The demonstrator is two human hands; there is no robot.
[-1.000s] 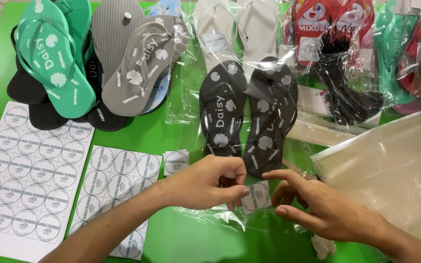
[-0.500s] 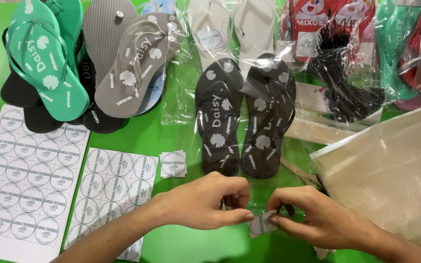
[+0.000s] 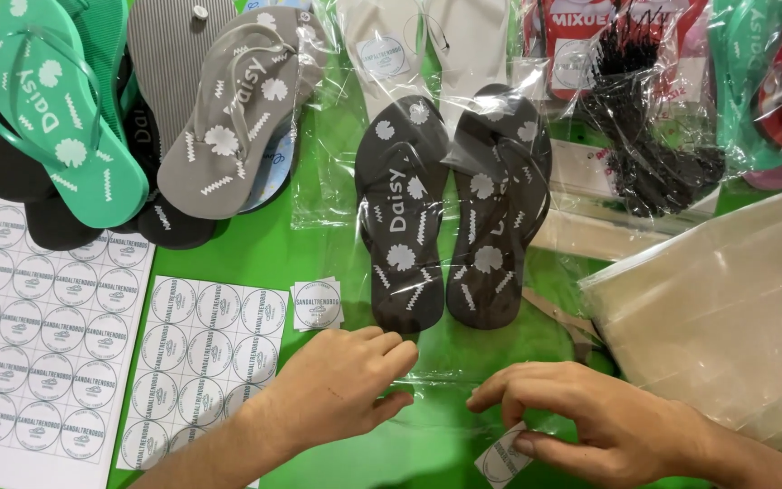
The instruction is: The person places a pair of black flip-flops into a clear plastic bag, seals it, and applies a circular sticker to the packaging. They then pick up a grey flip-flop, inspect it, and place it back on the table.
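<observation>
Green tabletop [image 3: 255, 249] under both hands; right hand [image 3: 581, 421] pinching a small round sticker [image 3: 502, 460] at its lower fingertips; left hand [image 3: 346, 385] loosely curled, grasping nothing, resting on the clear bag [image 3: 436, 362] holding black flip-flops [image 3: 450, 208] just beyond; sticker sheets [image 3: 201, 353] beside left wrist.

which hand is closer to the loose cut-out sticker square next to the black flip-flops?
Left. The left hand lies just below the loose sticker square, with a small gap between them. The right hand is farther off to the right, below the black flip-flops, pinching another sticker.
</observation>
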